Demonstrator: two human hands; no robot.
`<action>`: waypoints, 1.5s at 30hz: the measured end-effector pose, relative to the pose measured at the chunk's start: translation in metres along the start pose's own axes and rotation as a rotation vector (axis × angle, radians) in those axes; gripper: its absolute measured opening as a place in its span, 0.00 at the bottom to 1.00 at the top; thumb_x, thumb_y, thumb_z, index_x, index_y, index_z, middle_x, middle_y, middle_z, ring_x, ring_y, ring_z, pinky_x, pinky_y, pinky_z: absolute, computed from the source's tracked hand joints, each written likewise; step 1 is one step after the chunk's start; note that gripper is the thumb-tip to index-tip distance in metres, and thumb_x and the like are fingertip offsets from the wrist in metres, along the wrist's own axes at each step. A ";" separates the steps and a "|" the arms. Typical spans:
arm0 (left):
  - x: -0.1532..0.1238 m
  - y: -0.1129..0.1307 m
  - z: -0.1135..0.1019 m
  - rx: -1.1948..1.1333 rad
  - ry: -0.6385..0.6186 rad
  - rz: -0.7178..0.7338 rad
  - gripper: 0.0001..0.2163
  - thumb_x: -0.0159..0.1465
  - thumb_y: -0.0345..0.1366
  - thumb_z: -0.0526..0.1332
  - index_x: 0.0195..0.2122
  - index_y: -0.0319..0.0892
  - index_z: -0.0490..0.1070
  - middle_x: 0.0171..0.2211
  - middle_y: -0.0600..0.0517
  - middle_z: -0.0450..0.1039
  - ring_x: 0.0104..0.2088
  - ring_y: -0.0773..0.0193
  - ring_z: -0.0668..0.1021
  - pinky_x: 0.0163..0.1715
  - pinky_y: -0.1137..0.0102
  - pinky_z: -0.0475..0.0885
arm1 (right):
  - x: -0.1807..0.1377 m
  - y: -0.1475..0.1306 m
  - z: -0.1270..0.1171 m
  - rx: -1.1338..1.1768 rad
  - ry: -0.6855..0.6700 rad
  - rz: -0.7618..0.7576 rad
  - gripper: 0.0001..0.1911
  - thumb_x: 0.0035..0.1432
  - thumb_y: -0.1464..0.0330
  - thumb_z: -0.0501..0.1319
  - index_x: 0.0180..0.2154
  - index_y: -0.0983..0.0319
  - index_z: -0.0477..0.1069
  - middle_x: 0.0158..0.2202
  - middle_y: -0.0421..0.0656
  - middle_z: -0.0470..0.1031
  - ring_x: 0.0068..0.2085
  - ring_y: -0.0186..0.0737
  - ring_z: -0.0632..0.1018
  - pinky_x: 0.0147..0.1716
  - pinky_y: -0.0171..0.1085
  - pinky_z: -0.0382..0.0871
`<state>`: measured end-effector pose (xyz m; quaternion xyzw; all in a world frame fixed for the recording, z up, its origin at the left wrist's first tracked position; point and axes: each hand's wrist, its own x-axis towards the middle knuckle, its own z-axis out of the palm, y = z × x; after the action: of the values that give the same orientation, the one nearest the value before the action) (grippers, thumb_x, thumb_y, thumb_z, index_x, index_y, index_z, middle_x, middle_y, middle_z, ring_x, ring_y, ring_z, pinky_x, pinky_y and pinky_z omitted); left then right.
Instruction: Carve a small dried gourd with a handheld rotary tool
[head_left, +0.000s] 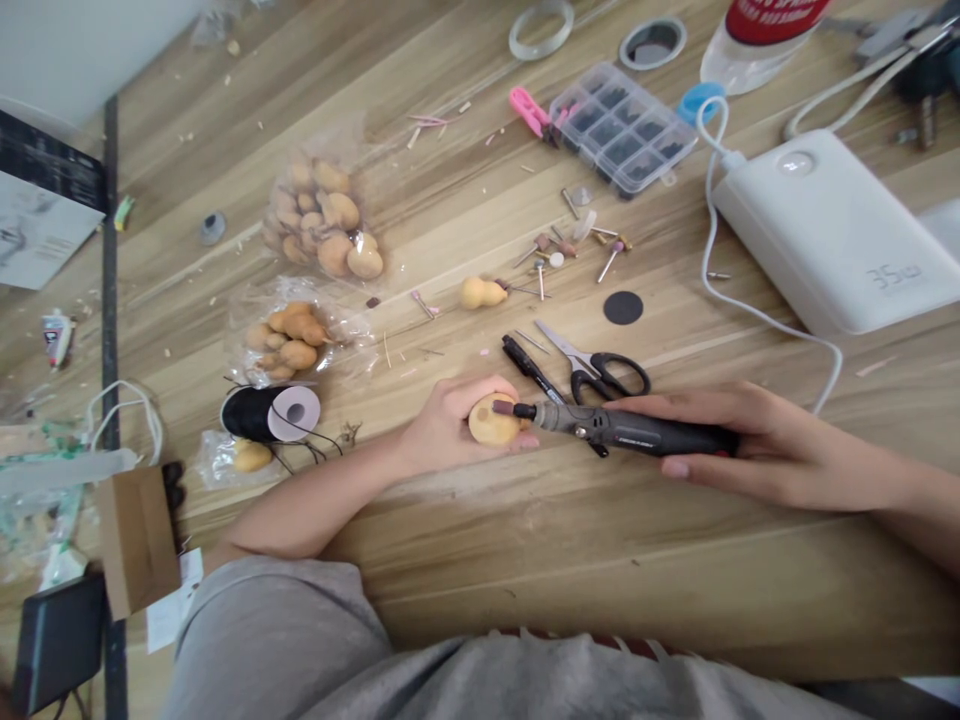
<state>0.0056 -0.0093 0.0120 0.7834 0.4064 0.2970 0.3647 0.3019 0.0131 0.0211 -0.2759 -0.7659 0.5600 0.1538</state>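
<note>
My left hand [454,415] is closed around a small tan gourd [489,428], its round end turned toward the tool. A darker spot shows on that end. In my right hand [750,450] is a black and grey rotary tool [645,432], gripped along its body. Its reddish-brown grinding bit lies over the gourd's face; whether it touches cannot be told. Just beyond the tool lie scissors [592,365] with black handles and a black pen [534,368]. A second, whole gourd [481,292] rests farther back among loose bits.
Two clear bags of gourds [322,225] and a black thread spool [270,412] lie left. Rotary bits [570,240] are scattered behind my hands. A compartment box [622,128], a white power bank [832,235] with its cable, and a bottle [757,45] stand right. A cardboard box [139,540] sits far left.
</note>
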 end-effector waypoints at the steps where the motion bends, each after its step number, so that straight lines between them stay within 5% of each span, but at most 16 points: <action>1: 0.000 0.000 0.000 0.001 -0.007 0.004 0.14 0.54 0.42 0.70 0.31 0.39 0.70 0.22 0.55 0.73 0.20 0.73 0.71 0.22 0.78 0.67 | 0.000 0.000 0.000 0.000 -0.002 -0.003 0.27 0.59 0.68 0.63 0.60 0.54 0.67 0.55 0.43 0.77 0.51 0.45 0.80 0.46 0.34 0.76; 11: -0.001 -0.005 -0.002 -0.119 -0.074 0.005 0.12 0.57 0.41 0.68 0.35 0.39 0.70 0.31 0.48 0.79 0.29 0.65 0.80 0.30 0.74 0.73 | 0.003 -0.002 -0.001 -0.008 -0.097 -0.061 0.26 0.59 0.70 0.62 0.60 0.56 0.68 0.55 0.44 0.77 0.52 0.40 0.79 0.49 0.30 0.72; 25: 0.000 0.002 -0.001 0.026 -0.023 0.012 0.13 0.55 0.41 0.69 0.31 0.38 0.69 0.23 0.54 0.73 0.21 0.74 0.71 0.22 0.79 0.66 | 0.000 0.003 0.001 -0.030 -0.006 -0.036 0.27 0.60 0.67 0.63 0.61 0.53 0.66 0.56 0.42 0.76 0.52 0.42 0.79 0.47 0.31 0.75; 34: -0.001 -0.005 -0.003 -0.137 -0.095 -0.014 0.12 0.58 0.40 0.67 0.35 0.39 0.70 0.32 0.48 0.79 0.30 0.67 0.80 0.32 0.74 0.74 | 0.002 0.000 -0.001 -0.016 -0.094 -0.092 0.28 0.60 0.71 0.62 0.61 0.52 0.66 0.57 0.41 0.75 0.53 0.38 0.78 0.50 0.28 0.72; 45: 0.000 0.001 0.000 0.009 -0.034 0.026 0.13 0.56 0.41 0.69 0.31 0.38 0.69 0.24 0.53 0.73 0.22 0.73 0.73 0.23 0.79 0.68 | 0.000 0.002 0.000 -0.038 -0.022 -0.068 0.30 0.61 0.69 0.62 0.63 0.47 0.62 0.58 0.38 0.74 0.53 0.38 0.79 0.47 0.29 0.74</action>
<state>0.0058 -0.0089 0.0127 0.7951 0.3913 0.2866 0.3641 0.3023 0.0133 0.0188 -0.2466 -0.7870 0.5427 0.1591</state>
